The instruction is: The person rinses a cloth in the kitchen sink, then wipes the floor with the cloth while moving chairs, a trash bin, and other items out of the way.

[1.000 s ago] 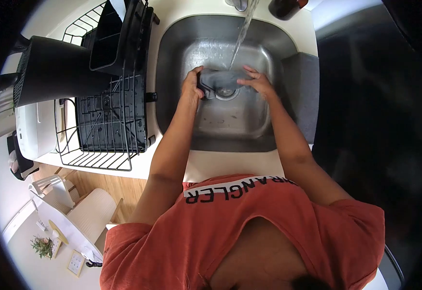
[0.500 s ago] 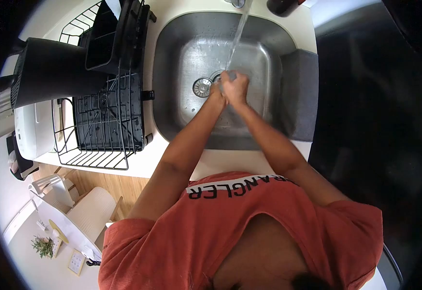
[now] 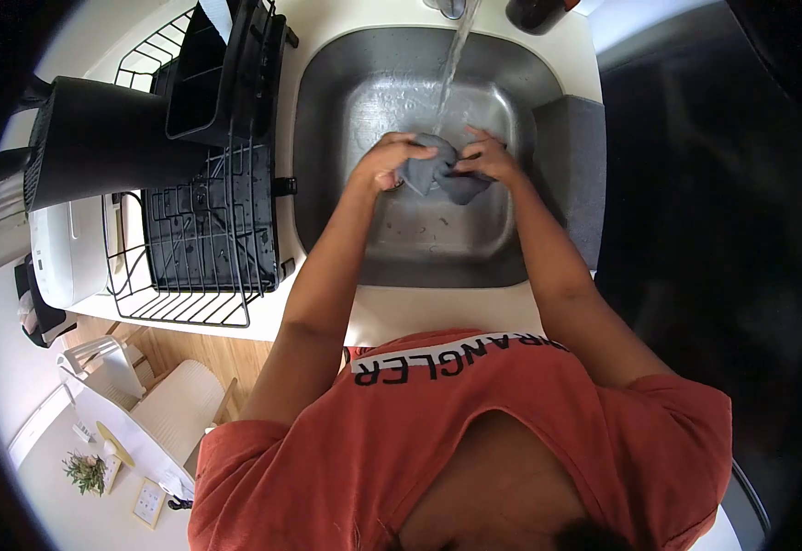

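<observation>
A crumpled grey cloth [image 3: 433, 167] is stretched between my two hands, low over the metal sink [image 3: 401, 262]. My left hand [image 3: 388, 161] grips its left end, thumb lying on top. On the other end, my right hand [image 3: 487, 154] pinches the cloth with bent fingers. A stream of water [image 3: 451, 78] runs from the faucet [image 3: 451, 7] at the top of the view and comes down just behind the cloth. The drain lies mostly hidden beneath the cloth and my left hand.
Left of the sink stands a black wire dish rack [image 3: 226, 303] with a black utensil holder [image 3: 201, 96]. A dark bottle [image 3: 537, 13] is near the faucet. A grey mat [image 3: 577, 184] covers the sink's right edge. A white appliance [image 3: 66, 248] sits far left.
My hands were clasped together over the drain, the cloth balled inside them. Now they have moved apart, left and right, and the cloth is spread open between them.
</observation>
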{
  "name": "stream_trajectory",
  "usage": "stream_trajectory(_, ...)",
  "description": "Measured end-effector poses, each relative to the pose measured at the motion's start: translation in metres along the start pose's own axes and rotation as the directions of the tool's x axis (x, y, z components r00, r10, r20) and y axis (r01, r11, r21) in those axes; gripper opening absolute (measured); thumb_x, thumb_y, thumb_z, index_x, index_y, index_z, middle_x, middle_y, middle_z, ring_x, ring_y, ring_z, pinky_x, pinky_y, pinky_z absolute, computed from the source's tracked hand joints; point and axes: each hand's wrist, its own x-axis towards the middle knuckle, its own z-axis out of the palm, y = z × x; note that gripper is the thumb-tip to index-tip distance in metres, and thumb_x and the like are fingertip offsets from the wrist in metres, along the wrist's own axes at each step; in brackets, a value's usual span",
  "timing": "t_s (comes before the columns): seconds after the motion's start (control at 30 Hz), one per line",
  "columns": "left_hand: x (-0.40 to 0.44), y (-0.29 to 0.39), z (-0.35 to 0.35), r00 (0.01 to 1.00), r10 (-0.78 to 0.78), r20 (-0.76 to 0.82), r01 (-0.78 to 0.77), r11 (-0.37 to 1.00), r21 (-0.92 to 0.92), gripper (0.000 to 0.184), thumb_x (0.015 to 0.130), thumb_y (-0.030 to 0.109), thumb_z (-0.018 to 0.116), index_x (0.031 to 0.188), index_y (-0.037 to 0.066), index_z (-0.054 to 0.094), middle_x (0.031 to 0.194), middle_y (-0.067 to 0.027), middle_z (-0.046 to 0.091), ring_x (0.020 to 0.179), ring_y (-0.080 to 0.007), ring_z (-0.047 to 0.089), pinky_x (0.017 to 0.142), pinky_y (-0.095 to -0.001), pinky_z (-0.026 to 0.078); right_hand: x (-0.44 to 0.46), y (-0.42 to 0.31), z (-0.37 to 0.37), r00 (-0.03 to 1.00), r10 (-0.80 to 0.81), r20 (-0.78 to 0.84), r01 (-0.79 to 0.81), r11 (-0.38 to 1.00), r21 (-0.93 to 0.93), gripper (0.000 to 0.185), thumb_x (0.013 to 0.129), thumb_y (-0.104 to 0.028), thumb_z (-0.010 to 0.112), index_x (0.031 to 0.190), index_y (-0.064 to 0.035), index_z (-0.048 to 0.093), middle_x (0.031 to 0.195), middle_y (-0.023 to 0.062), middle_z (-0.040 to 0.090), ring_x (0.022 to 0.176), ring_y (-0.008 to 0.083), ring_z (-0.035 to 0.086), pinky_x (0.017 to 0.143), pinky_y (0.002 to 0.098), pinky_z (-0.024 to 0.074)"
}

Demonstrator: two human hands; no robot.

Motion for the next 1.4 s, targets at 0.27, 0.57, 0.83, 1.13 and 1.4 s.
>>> stream_trajectory(0.27, 0.067, -0.072, 0.029, 0.937, -0.338, -0.085, 0.179, 0.676, -0.715, 0.028, 0.089, 0.026, 0.049, 0.104, 0.003, 0.058, 0.107, -0.0163, 0.060, 0.095, -0.0295, 0.060, 0.084, -0.0414, 0.049, -0.034, -0.125, 0.049, 0.731, 0.054, -0.681, 0.236, 0.915, 0.326, 0.012, 0.073, -0.018, 0.068, 0.074, -0.0060, 0.068, 0.076, 0.0123, 0.065, 0.073, 0.0206, 0.064, 0.069, 0.0321, 0.0485)
stream_trajectory(0.57, 0.104, -0.129, 0.024, 0.986, -0.165, 0.009, 0.101, 0.560, -0.822, 0.029, 0.088, 0.027, 0.043, 0.093, 0.003, 0.057, 0.094, -0.0159, 0.060, 0.082, -0.0288, 0.060, 0.072, -0.0451, 0.049, -0.017, -0.109, 0.052, 0.617, 0.180, -0.766, 0.057, 0.961, 0.271, 0.016, 0.072, -0.018, 0.060, 0.069, -0.0030, 0.065, 0.063, 0.0202, 0.059, 0.061, 0.0377, 0.060, 0.058, 0.0397, 0.0465)
stream_trajectory(0.83, 0.026, -0.047, 0.023, 0.884, 0.157, -0.441, 0.149, 0.799, 0.583, 0.034, 0.086, 0.033, 0.053, 0.108, 0.009, 0.061, 0.101, -0.0162, 0.055, 0.094, -0.0347, 0.053, 0.070, -0.0429, 0.050, 0.009, -0.039, 0.005, 0.486, 0.367, -0.793, -0.092, 0.924, 0.371, 0.027, 0.079, -0.033, 0.062, 0.081, -0.0064, 0.067, 0.080, 0.0173, 0.063, 0.075, 0.0358, 0.062, 0.067, 0.0430, 0.0476)
stream_trajectory(1.13, 0.053, -0.094, -0.049, 0.688, 0.578, -0.439, -0.008, 0.610, 0.792, 0.024, 0.088, 0.013, 0.044, 0.104, 0.008, 0.062, 0.099, -0.0233, 0.058, 0.082, -0.0418, 0.061, 0.072, -0.0474, 0.049, 0.041, -0.037, 0.041, 0.726, 0.393, -0.564, -0.500, 0.865, -0.041, 0.057, 0.083, -0.033, 0.058, 0.135, -0.0199, 0.037, 0.142, 0.0100, 0.028, 0.127, 0.0333, 0.029, 0.096, 0.0484, 0.0339)
stream_trajectory(1.4, 0.030, 0.001, -0.064, 0.507, 0.719, -0.475, 0.095, 0.501, 0.860, 0.027, 0.072, 0.008, 0.062, 0.099, 0.004, 0.061, 0.086, -0.0240, 0.063, 0.083, -0.0428, 0.062, 0.074, -0.0470, 0.050, 0.094, -0.101, 0.118, 0.916, -0.398, 0.045, 0.374, 0.811, -0.449, 0.041, 0.072, -0.022, 0.060, 0.113, -0.0131, 0.060, 0.121, 0.0062, 0.052, 0.122, 0.0317, 0.034, 0.093, 0.0631, 0.0257)
